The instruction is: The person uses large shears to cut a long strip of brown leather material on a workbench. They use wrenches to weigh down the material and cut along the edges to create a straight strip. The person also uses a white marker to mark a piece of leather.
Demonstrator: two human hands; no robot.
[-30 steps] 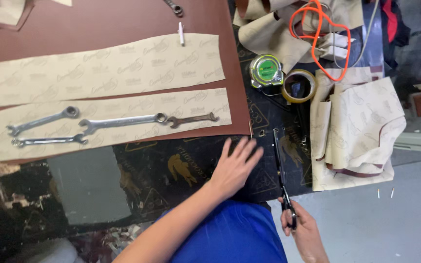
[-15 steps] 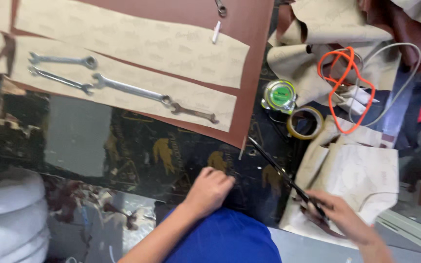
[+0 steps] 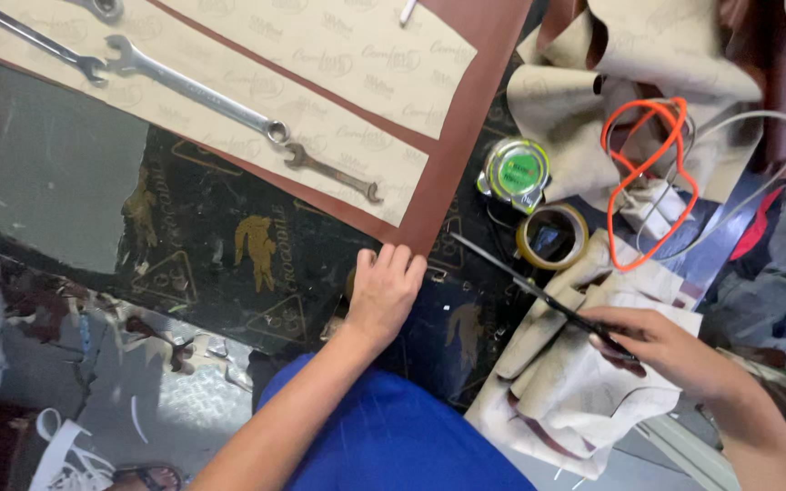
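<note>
Brown leather sheet (image 3: pixel 452 164) is lying on the dark surface (image 3: pixel 202 264), carrying paper patterns (image 3: pixel 338 64) and wrenches (image 3: pixel 193 91). Left hand (image 3: pixel 384 291) is resting flat, fingers together, just below the sheet's corner, gripping nothing. Right hand (image 3: pixel 657 345) is clamping the handles of the scissors (image 3: pixel 539 295) over folded beige cloth (image 3: pixel 575 382); blades are pointing toward the sheet. Tape roll (image 3: pixel 552 236) is sitting beside the blades.

dark metal scissors (image 3: pixel 539 293); matt brown leather sheet (image 3: pixel 466 136); shiny steel wrench (image 3: pixel 195 89)
</note>
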